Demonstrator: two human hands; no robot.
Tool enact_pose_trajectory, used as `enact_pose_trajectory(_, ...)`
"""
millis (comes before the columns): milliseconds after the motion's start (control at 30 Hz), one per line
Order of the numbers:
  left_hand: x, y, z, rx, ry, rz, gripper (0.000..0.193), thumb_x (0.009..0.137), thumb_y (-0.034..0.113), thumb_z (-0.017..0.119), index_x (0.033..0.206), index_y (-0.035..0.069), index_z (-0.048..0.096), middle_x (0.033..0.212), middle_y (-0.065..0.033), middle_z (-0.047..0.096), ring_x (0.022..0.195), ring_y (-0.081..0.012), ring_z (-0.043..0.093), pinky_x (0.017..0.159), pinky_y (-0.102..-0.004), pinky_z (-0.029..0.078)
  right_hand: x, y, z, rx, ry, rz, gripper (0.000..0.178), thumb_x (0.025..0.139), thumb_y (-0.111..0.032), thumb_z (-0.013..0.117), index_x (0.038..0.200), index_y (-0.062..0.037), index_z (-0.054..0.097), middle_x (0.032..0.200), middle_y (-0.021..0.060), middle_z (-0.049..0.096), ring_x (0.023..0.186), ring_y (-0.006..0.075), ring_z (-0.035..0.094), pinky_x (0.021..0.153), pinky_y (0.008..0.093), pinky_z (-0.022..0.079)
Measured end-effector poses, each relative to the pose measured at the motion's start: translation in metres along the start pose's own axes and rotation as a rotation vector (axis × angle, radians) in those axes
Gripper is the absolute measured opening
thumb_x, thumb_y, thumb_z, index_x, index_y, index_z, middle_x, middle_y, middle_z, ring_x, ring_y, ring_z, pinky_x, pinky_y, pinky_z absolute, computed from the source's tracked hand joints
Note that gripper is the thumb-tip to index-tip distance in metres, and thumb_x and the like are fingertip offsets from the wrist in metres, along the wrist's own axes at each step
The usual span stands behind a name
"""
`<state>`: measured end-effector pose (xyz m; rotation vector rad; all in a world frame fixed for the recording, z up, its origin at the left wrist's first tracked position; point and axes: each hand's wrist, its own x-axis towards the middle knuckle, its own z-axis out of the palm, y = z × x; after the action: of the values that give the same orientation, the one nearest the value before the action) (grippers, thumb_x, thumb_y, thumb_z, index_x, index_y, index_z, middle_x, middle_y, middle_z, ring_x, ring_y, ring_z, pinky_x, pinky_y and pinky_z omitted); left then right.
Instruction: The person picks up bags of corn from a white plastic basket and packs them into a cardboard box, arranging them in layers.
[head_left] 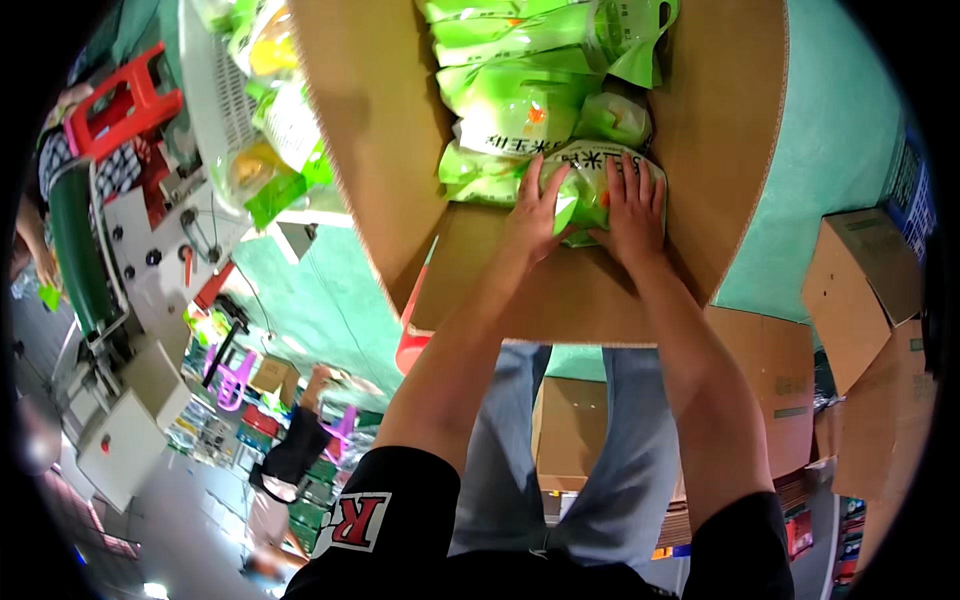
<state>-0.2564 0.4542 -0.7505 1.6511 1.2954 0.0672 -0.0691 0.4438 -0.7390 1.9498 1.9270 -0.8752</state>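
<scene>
Both my hands reach down into a large open cardboard box (725, 120). Under them lies a green and white plastic bag (590, 185), nearest to me in the row of bags. My left hand (537, 212) rests on the bag's left part with fingers stretched out. On the right part lies my right hand (632, 215), its fingers long and slightly apart. The thumbs point toward each other; neither hand is wrapped round the bag. Beyond it, several similar green bags (520, 95) lie packed across the box, one with a handle cut-out at the far right.
A white plastic basket (212, 100) with more green bags stands left of the box. Further left are a machine with a green belt roller (85, 250) and a red stool (125, 100). Cardboard boxes (860, 300) stand on the right. Another person (290, 450) is at lower left.
</scene>
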Motion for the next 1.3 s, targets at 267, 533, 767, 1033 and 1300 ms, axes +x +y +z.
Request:
enact_pose_trajectory(267, 0.006, -0.026, 0.006, 0.148, 0.112, 0.154, 0.085, 0.072, 0.017, 0.079, 0.142, 0.015, 0.032, 0.150, -0.0169, 0.018, 0.124, -0.0400, 0.045, 0.093, -0.0434, 0.051, 0.007, 0.003, 0.037, 0.141, 0.189, 0.006, 0.111, 0.061, -0.031, 0.087, 0.149, -0.0169, 0.021, 0.155, 0.0107, 0.018, 0.144, 0.0342, 0.014, 0.114, 0.0562, 0.016)
enact_pose_trajectory(533, -0.048, 0.080, -0.078, 0.249, -0.163, -0.207, 0.076, 0.076, 0.028, 0.077, 0.137, 0.008, 0.039, 0.139, -0.0219, 0.040, 0.117, -0.0368, 0.052, 0.093, -0.0421, 0.048, -0.079, -0.021, -0.094, 0.403, -0.070, -0.088, 0.072, 0.076, -0.029, 0.076, 0.135, -0.0044, 0.043, 0.138, 0.0189, 0.044, 0.130, 0.0353, 0.039, 0.107, 0.0465, 0.032)
enact_pose_trajectory(767, -0.334, 0.246, -0.187, 0.178, -0.331, -0.679, 0.051, 0.090, 0.053, 0.053, 0.070, 0.006, 0.056, 0.064, -0.0129, 0.060, 0.064, -0.0327, 0.063, 0.059, -0.0438, 0.048, -0.359, 0.014, -0.229, 0.494, -0.303, 0.147, 0.034, 0.087, -0.029, 0.065, 0.069, -0.0025, 0.055, 0.058, 0.0184, 0.056, 0.054, 0.0398, 0.057, 0.050, 0.0451, 0.044)
enact_pose_trajectory(1033, -0.470, 0.258, -0.227, 0.034, -0.451, -0.657, 0.033, 0.093, 0.030, 0.054, 0.075, 0.003, 0.060, 0.069, -0.0189, 0.062, 0.067, -0.0382, 0.063, 0.064, -0.0447, 0.051, -0.459, -0.043, -0.239, 0.832, -0.387, 0.023, 0.025, 0.086, -0.022, 0.062, 0.067, -0.0041, 0.061, 0.063, 0.0199, 0.060, 0.062, 0.0405, 0.061, 0.055, 0.0465, 0.049)
enact_pose_trajectory(1300, -0.450, 0.175, -0.268, 0.396, -1.162, -0.480, 0.026, 0.092, 0.030, 0.053, 0.082, 0.008, 0.064, 0.080, -0.0152, 0.066, 0.076, -0.0351, 0.067, 0.066, -0.0451, 0.054, -0.391, -0.123, -0.192, 0.657, -0.628, -0.294, 0.026, 0.084, -0.023, 0.063, 0.065, -0.0051, 0.061, 0.062, 0.0163, 0.062, 0.061, 0.0363, 0.063, 0.056, 0.0465, 0.052)
